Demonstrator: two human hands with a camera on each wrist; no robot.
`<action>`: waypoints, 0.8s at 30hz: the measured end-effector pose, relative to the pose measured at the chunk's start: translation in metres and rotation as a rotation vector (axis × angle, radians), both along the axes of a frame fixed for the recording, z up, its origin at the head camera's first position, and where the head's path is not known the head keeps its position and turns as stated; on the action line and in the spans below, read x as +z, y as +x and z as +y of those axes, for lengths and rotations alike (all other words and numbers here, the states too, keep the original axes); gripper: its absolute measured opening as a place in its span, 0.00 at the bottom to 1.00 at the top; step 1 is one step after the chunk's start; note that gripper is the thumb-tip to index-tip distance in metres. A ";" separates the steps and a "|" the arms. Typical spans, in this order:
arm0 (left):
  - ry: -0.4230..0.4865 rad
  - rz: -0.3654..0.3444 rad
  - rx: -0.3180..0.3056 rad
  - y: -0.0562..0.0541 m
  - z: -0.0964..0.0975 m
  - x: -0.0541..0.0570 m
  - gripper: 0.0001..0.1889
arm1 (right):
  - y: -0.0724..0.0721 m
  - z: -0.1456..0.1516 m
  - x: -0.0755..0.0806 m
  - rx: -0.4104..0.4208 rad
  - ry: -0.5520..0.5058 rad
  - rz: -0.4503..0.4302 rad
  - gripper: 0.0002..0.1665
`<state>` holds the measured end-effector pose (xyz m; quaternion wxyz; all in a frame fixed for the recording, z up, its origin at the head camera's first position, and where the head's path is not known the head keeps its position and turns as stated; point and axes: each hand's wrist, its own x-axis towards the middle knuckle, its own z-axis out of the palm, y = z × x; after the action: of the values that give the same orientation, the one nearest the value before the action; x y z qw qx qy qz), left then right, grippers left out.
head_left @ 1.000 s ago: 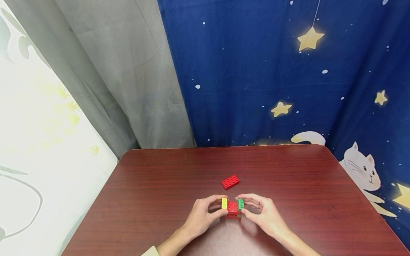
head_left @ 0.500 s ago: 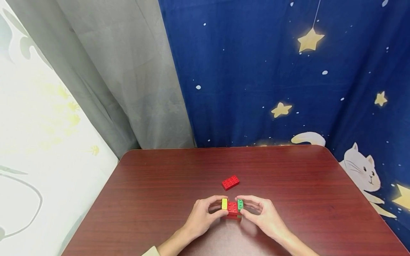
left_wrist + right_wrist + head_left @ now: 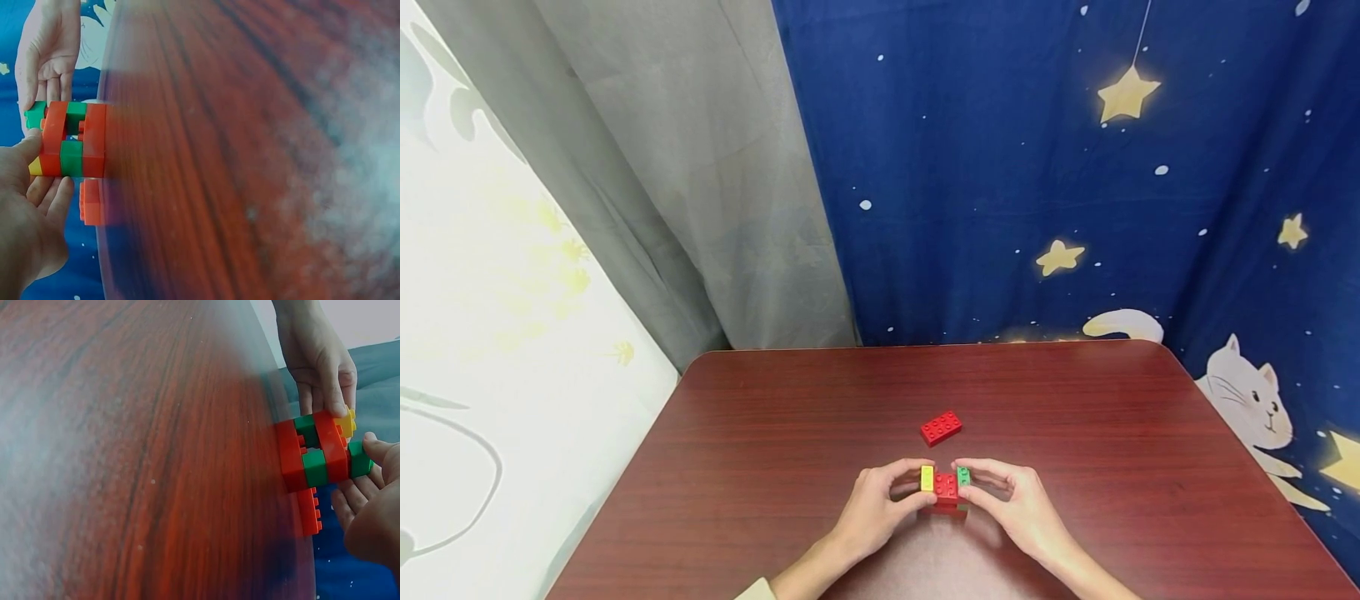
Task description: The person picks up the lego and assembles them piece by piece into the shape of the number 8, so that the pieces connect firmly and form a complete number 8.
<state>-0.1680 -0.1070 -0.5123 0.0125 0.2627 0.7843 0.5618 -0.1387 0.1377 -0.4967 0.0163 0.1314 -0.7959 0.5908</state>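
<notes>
A stack of toy building bricks stands between the two hands. At its bottom lies a red brick point(image 3: 95, 140), with two green bricks point(image 3: 315, 467) spaced apart on it and a second red brick point(image 3: 946, 486) across them. On top, a small yellow brick point(image 3: 927, 478) sits at the left end and a small green brick point(image 3: 963, 475) at the right end. The left hand point(image 3: 880, 504) pinches the yellow brick between thumb and fingers. The right hand point(image 3: 1017, 507) pinches the top green brick, its thumb covering the brick's near end in the head view.
A loose red brick point(image 3: 941, 428) lies studs up on the brown wooden table point(image 3: 775, 433), just beyond the stack. The table's far edge meets a blue curtain point(image 3: 970, 183) with stars and a grey curtain point(image 3: 715, 192).
The right thumb has shifted slightly left and covers more of the green brick, which has moved a little towards the yellow one. The left hand stays in place.
</notes>
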 end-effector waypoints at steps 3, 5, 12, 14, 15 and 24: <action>0.003 -0.003 0.002 0.001 0.000 0.001 0.22 | -0.001 0.000 -0.001 0.006 0.010 0.031 0.20; 0.003 0.001 0.001 0.002 0.001 0.001 0.22 | -0.001 0.000 -0.001 0.011 0.015 0.057 0.20; 0.003 0.022 0.001 0.001 0.001 -0.001 0.22 | -0.003 0.000 -0.004 0.028 0.018 0.095 0.20; 0.002 0.024 0.004 0.000 0.001 -0.002 0.22 | -0.005 0.001 -0.005 0.033 0.021 0.102 0.20; 0.001 0.020 0.007 0.000 0.001 -0.002 0.22 | -0.005 0.001 -0.005 0.034 0.022 0.102 0.20; 0.006 -0.004 0.018 0.002 0.001 0.000 0.22 | -0.007 0.003 -0.006 0.040 0.030 0.096 0.20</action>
<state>-0.1657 -0.1057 -0.5122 0.0085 0.2546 0.7850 0.5647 -0.1453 0.1402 -0.5022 0.0405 0.1758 -0.8001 0.5720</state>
